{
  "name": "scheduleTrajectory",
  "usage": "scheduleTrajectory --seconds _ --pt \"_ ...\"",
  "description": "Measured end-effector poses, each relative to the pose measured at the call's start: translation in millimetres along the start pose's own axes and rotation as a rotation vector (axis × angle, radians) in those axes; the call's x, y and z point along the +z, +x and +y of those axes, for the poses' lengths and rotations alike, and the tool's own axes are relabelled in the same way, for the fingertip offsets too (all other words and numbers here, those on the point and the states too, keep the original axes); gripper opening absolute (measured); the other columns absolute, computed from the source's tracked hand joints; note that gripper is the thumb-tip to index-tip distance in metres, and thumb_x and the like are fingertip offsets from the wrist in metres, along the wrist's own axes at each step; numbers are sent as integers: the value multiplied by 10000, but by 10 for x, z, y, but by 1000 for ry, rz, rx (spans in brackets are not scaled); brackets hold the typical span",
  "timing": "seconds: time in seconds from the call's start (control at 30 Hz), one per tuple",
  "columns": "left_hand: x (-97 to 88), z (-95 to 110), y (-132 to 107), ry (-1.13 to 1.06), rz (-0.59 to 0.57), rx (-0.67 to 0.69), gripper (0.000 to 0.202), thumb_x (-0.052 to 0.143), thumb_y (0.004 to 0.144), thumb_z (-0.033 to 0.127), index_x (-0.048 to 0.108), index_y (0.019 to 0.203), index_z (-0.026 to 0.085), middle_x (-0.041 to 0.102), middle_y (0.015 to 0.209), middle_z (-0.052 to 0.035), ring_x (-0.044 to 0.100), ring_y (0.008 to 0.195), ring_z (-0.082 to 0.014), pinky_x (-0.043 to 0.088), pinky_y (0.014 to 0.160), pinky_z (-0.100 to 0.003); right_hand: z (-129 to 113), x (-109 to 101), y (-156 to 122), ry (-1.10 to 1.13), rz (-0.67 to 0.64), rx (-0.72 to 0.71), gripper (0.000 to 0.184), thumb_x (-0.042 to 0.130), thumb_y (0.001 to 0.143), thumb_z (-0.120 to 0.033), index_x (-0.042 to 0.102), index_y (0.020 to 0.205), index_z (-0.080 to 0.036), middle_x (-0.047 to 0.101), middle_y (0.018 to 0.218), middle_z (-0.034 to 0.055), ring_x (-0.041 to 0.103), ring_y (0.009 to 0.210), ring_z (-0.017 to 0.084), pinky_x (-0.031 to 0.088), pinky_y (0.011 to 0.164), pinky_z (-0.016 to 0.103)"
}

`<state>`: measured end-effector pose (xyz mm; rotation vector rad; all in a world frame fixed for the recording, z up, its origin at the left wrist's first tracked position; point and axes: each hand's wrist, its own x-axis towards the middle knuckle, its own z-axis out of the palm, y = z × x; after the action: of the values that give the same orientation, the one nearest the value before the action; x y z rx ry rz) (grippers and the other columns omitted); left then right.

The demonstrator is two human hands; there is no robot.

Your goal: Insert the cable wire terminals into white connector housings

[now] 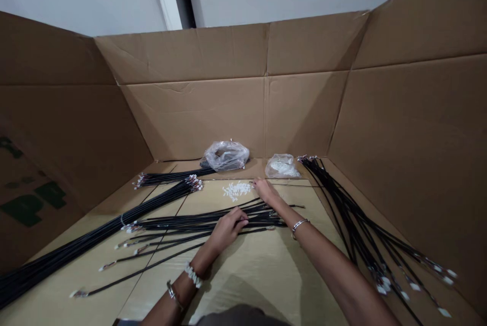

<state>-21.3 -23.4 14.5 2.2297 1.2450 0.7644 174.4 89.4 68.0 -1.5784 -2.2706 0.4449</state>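
Note:
My right hand [265, 190] is pinched closed at the right edge of a pile of small white plastic connector housings [236, 190]. A thin black cable [292, 185] runs rightward from its fingers, and a short dark tip shows on the pile side. My left hand [229, 225] has its fingers curled together above a loose spread of black cables [178, 223]. Whatever lies between those fingertips is hidden. Several of these cables carry white connectors at their left ends; their right ends look bare or stripped.
A tied bundle of black cables [152, 204] lies at left, with more cables [171, 177] behind it. Two clear plastic bags, one larger [226, 155] and one with white pieces [282, 166], stand at the back. Another cable bundle [353, 214] lies right. Cardboard walls [198, 113] surround the table.

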Motion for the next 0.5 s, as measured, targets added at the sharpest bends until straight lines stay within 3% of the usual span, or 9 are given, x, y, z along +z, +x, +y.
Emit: scheduleTrajectory --seconds 0.3,0.5 --pt "-17 29 3 -11 -3 23 340 671 1028 384 654 1310 197 675 1338 -110 699 1118 -252 614 951 -474 112 -32 -82 450 127 175 350 695 1030 -346 653 1333 -175 693 1324 109 724 1095 262 636 913 469" --pt "-32 65 8 -29 12 33 341 672 1027 384 653 1311 195 676 1335 -109 700 1114 -251 615 948 -472 37 -85 -188 700 232 190 360 696 1029 -346 647 1344 -178 686 1340 112 720 1112 268 632 925 477"
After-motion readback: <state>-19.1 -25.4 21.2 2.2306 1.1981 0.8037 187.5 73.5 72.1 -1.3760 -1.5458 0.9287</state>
